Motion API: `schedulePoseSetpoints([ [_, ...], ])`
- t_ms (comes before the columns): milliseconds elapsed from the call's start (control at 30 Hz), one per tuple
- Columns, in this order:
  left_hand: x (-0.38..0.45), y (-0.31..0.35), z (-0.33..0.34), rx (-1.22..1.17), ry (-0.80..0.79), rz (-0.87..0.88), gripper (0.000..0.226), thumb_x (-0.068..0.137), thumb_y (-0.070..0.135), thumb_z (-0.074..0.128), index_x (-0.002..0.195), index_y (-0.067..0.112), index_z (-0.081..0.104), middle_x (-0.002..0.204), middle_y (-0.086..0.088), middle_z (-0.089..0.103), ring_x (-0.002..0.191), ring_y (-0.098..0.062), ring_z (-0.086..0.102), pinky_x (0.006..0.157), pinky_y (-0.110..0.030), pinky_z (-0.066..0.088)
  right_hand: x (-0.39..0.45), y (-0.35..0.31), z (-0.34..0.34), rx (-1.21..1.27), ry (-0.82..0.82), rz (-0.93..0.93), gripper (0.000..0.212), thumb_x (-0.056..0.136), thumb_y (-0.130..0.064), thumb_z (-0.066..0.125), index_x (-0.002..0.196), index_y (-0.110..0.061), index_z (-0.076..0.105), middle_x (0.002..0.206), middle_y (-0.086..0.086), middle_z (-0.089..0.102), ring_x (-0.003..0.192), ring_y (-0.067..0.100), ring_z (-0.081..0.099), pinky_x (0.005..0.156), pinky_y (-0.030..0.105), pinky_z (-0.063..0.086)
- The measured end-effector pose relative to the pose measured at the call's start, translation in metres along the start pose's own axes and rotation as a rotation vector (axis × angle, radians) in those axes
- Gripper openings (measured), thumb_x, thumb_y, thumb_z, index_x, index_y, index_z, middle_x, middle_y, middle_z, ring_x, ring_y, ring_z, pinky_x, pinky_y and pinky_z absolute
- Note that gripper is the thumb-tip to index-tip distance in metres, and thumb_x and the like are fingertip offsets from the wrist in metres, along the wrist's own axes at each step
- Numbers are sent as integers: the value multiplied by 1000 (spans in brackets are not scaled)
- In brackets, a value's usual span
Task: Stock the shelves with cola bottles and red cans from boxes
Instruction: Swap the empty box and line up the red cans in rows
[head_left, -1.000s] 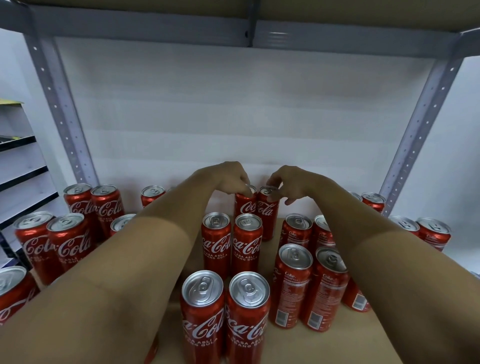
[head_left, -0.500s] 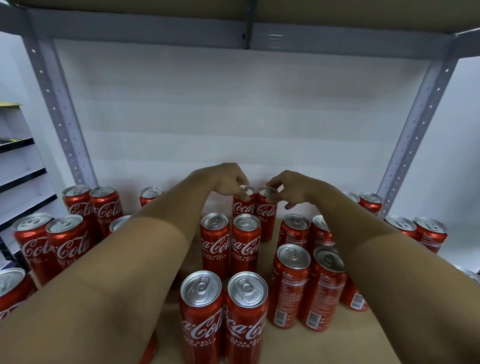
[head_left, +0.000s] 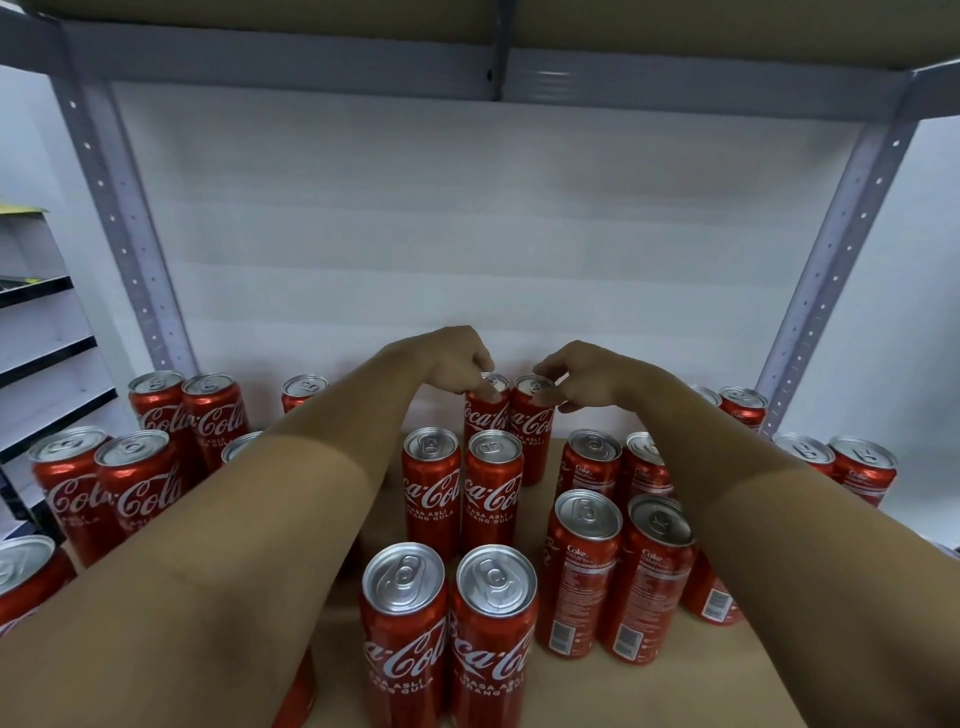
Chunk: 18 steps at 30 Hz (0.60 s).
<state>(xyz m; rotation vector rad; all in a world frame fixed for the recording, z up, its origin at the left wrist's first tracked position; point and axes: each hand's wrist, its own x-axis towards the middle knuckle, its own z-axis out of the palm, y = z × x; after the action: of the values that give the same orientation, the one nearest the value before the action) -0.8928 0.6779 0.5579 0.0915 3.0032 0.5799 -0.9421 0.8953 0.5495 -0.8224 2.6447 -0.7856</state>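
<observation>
Red cans are sitting upright in pairs all over the shelf board (head_left: 582, 691). Up at 12 o'clock, the left hand (head_left: 457, 361) is pinching the rim of the back-left can (head_left: 485, 415), while the right hand (head_left: 576, 376) is pinching the back-right can (head_left: 532, 421). Those two cans are touching, right against the white back panel (head_left: 467, 234).

Tan shelf board (head_left: 582, 691) on a grey perforated metal frame (head_left: 831, 249). Upright red cola cans stand directly on it in paired rows: centre column (head_left: 449, 623) running near to far, right group (head_left: 618, 571) with labels turned away, left group (head_left: 104, 483), and far-right cans (head_left: 862, 467) by the upright.
</observation>
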Motion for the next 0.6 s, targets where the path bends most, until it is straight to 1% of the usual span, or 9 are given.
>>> schedulePoseSetpoints([
  [67, 0, -1, 2, -59, 0, -20, 74, 75, 49, 88, 136, 14, 65, 125, 1, 70, 98, -19, 73, 95, -41, 59, 1, -1, 1, 17, 19, 26, 72, 87, -26, 80, 147, -4, 47, 138, 12, 59, 108, 26, 67, 88, 35, 60],
  [100, 0, -2, 3, -66, 7, -19, 72, 74, 50, 89, 133, 15, 67, 125, 1, 70, 99, -21, 73, 94, -42, 60, 0, -3, 2, -10, 37, 29, 71, 85, -30, 81, 144, -4, 50, 132, 13, 62, 103, 26, 69, 84, 34, 61],
  [200, 2, -2, 8, -54, 47, -1, 57, 73, 47, 90, 118, 15, 74, 112, -2, 75, 93, -22, 74, 90, -44, 62, 1, -4, 4, -122, 83, 15, 47, 83, -37, 82, 114, -5, 70, 98, 10, 75, 82, 25, 76, 73, 29, 62],
  [233, 2, -3, 9, -44, 56, 5, 57, 75, 46, 89, 121, 15, 74, 114, -2, 75, 97, -22, 73, 91, -43, 60, 1, -3, 4, -110, 75, 9, 41, 84, -35, 82, 110, -5, 71, 96, 10, 75, 82, 24, 76, 74, 30, 62],
  [333, 3, -6, 10, 9, 62, 18, 68, 79, 46, 86, 137, 18, 65, 137, -3, 66, 121, -22, 62, 98, -37, 49, 0, 0, 2, -47, 18, -20, 34, 89, -23, 77, 119, -7, 71, 113, 10, 73, 98, 25, 72, 86, 40, 62],
  [400, 2, -9, 9, 1, 60, 26, 73, 80, 45, 85, 143, 17, 60, 144, -4, 61, 127, -22, 59, 101, -36, 47, -4, -1, 2, 0, -22, -21, 35, 93, -17, 72, 126, -9, 68, 122, 8, 69, 107, 25, 67, 92, 42, 60],
  [467, 2, -11, 10, -15, 63, 32, 78, 80, 47, 85, 145, 16, 57, 147, -3, 59, 130, -23, 57, 105, -38, 47, -6, -3, 3, 44, -37, 1, 46, 95, -16, 70, 139, -9, 58, 134, 7, 62, 113, 25, 63, 94, 41, 59],
  [533, 3, -11, 13, -3, 61, 38, 78, 78, 48, 86, 143, 16, 59, 145, -1, 60, 132, -23, 56, 105, -39, 46, -4, -6, 6, 57, -7, 35, 62, 91, -18, 76, 146, -8, 49, 138, 9, 56, 111, 27, 64, 90, 40, 60],
  [600, 7, -12, 15, 22, 72, 47, 70, 76, 47, 88, 136, 17, 66, 137, -1, 66, 127, -23, 59, 97, -36, 47, -1, -7, 7, 17, 29, 37, 55, 87, -19, 79, 136, -4, 58, 130, 13, 63, 101, 28, 69, 83, 39, 63],
])
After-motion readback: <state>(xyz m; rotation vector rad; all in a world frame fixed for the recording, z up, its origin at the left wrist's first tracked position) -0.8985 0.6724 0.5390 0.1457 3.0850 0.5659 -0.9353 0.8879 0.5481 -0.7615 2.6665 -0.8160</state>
